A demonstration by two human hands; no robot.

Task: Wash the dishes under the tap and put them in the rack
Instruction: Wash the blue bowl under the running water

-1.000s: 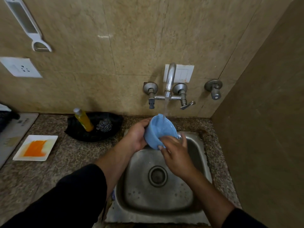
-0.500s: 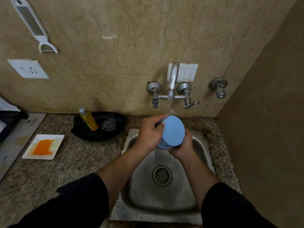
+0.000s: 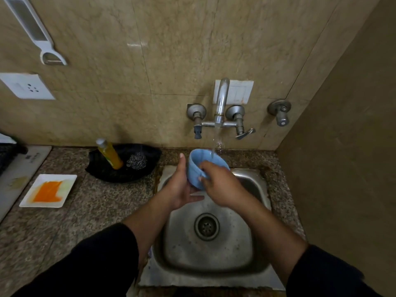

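A light blue cup (image 3: 195, 169) hangs over the back of the steel sink (image 3: 214, 256), mouth up and tilted toward me. Water from the wall tap (image 3: 221, 99) runs into its far side. My right hand (image 3: 222, 186) grips the cup at its near rim, with fingers curled over the edge. Against the cup's left side and underside lies my left hand (image 3: 180, 186), thumb straight up and fingers stretched flat beneath. No rack is in view.
On the granite counter to the left, a black tray (image 3: 120, 175) carries a yellow bottle (image 3: 109, 154) and a steel scourer (image 3: 137, 160). Further left lies a white square plate (image 3: 48, 190) smeared with orange. A wall (image 3: 342, 168) closes the right side.
The cup has turned from bottom-toward-me to mouth up under the stream. My left hand has gone from gripping it to lying flat against it, and my right hand now holds the rim.
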